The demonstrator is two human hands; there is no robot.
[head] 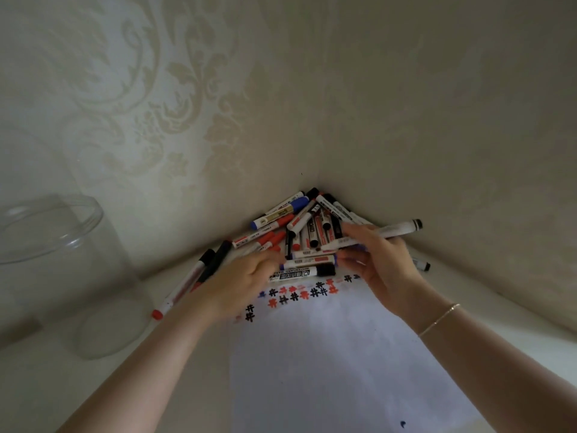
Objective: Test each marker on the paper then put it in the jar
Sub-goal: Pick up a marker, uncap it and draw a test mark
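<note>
A pile of several markers (309,226) with black, red and blue caps lies in the corner where two walls meet. My right hand (381,260) grips a white marker with a black cap (402,228) above the pile. My left hand (243,282) hovers blurred at the pile's near edge, fingers loosely curled and holding nothing that I can make out. White paper (343,354) lies beneath both hands, with a row of red, black and blue test marks (299,293) along its far edge. A clear jar (62,276) stands at the left, apparently with no markers inside.
Two slim markers (199,276) lie loose on the table between the jar and the pile. Another black-capped marker (421,264) sits by the right wall. Patterned walls close in the table at the back and right. A small dark mark (403,424) shows on the paper's near part.
</note>
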